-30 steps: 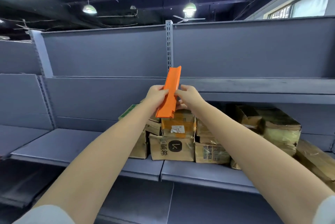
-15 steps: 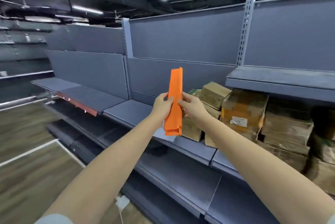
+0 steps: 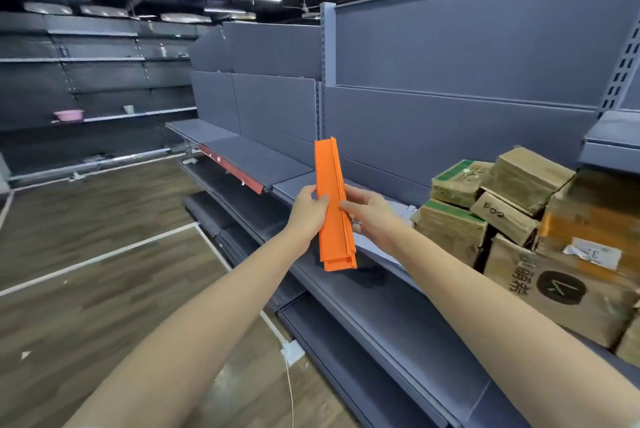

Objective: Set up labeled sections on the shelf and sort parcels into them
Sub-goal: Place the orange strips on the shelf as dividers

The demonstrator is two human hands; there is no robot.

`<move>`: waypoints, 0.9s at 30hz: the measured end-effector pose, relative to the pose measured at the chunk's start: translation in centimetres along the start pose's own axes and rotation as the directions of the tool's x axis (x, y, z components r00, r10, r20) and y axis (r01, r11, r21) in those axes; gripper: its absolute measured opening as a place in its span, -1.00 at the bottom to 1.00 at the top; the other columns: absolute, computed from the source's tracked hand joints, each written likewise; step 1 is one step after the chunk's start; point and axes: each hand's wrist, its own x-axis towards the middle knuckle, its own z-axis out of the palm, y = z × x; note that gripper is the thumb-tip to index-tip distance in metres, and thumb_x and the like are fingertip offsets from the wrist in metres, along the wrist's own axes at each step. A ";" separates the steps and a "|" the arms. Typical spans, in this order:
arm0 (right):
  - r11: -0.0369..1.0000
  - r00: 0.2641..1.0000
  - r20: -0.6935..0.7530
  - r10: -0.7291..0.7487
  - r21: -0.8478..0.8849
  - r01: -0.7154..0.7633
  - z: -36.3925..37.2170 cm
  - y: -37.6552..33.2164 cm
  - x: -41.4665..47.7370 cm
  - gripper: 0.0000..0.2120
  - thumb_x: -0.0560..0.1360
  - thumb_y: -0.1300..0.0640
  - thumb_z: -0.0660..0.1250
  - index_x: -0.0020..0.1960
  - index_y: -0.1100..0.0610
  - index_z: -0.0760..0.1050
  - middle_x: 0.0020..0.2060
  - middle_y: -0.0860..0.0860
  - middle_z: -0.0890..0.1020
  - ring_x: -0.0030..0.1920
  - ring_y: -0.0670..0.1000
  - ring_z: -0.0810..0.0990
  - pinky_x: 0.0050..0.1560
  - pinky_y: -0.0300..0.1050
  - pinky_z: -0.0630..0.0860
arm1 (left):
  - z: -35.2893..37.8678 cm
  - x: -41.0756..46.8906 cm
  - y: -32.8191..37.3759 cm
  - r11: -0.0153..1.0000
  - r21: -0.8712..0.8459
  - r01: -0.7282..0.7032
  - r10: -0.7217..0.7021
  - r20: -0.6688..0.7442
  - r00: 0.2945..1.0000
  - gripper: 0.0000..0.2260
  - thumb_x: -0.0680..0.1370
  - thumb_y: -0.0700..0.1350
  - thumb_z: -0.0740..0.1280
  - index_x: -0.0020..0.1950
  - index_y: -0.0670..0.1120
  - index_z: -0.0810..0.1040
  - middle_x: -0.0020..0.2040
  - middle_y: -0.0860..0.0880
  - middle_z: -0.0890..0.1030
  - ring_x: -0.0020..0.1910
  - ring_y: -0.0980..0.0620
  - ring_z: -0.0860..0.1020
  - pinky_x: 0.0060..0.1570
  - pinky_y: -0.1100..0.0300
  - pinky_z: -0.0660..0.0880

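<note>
I have my left hand (image 3: 308, 208) and right hand (image 3: 367, 213) both gripping the orange strips (image 3: 333, 185) from either side, upright in the air before the grey shelf (image 3: 294, 183). Cardboard boxes (image 3: 519, 206) sit piled on the shelf to the right.

— What sits on the grey shelf (image 3: 242, 157)?
— Brown boxes (image 3: 453, 230); they are piled at its right end, some on top of others; a red strip (image 3: 232, 169) runs along the front edge further left.
— What is under it?
— A lower shelf (image 3: 381, 317); then the wood floor (image 3: 104, 206) with white lines (image 3: 104, 256); a small white thing (image 3: 292, 351) with a thin cord lies there, by the bottom of the shelves.
— And far away?
— A pink bowl (image 3: 69, 115) on a far shelf (image 3: 156, 112).
</note>
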 end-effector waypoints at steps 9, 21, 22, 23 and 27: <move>0.998 0.989 0.148 0.007 -0.069 0.003 5.3 2.0 13.5 -0.62 0.60 0.26 0.13 0.40 0.08 0.35 0.17 0.09 0.59 0.13 0.08 0.60 0.18 0.12 0.53 | -6.9 10.9 -3.8 1.000 -0.004 0.010 -0.010 -0.101 0.995 -0.73 0.62 -0.19 0.17 0.31 -0.17 0.40 0.05 -0.06 0.55 0.00 -0.06 0.58 -0.02 0.05 0.55; 0.993 0.942 0.334 -0.014 -0.103 0.051 17.2 2.5 30.4 -0.64 0.58 0.37 0.06 0.29 0.10 0.37 -0.05 0.05 0.58 -0.14 -0.04 0.60 -0.10 -0.15 0.61 | -20.8 25.0 -9.7 0.992 0.120 -0.035 0.067 -0.272 0.960 -0.76 0.60 -0.23 0.21 0.26 -0.18 0.45 -0.16 -0.06 0.60 -0.25 0.05 0.57 -0.22 0.21 0.51; 0.993 0.937 0.349 -0.014 -0.102 0.053 18.1 2.8 31.5 -0.65 0.58 0.37 0.07 0.27 0.10 0.39 -0.04 0.07 0.58 -0.14 -0.03 0.61 -0.15 -0.18 0.62 | -21.7 25.6 -10.3 0.991 0.128 -0.028 0.063 -0.276 0.959 -0.76 0.60 -0.23 0.20 0.26 -0.17 0.45 -0.16 -0.06 0.60 -0.25 0.04 0.57 -0.21 0.20 0.51; 0.992 0.935 0.354 -0.018 -0.109 0.060 18.9 3.1 32.6 -0.67 0.58 0.37 0.08 0.24 0.08 0.40 -0.05 0.07 0.59 -0.16 -0.05 0.61 -0.20 -0.22 0.62 | -22.6 26.1 -10.8 0.989 0.143 -0.024 0.063 -0.273 0.960 -0.75 0.60 -0.22 0.20 0.27 -0.17 0.45 -0.14 -0.07 0.60 -0.22 0.02 0.58 -0.17 0.17 0.52; 0.987 0.928 0.373 -0.011 -0.147 0.071 22.0 4.6 37.0 -0.68 0.57 0.33 0.14 0.26 0.11 0.43 -0.03 0.12 0.63 -0.15 -0.02 0.64 -0.24 -0.23 0.61 | -25.7 29.1 -13.1 0.976 0.216 0.004 0.060 -0.291 0.955 -0.74 0.61 -0.18 0.19 0.29 -0.15 0.44 -0.08 -0.07 0.60 -0.13 -0.04 0.58 -0.04 0.05 0.53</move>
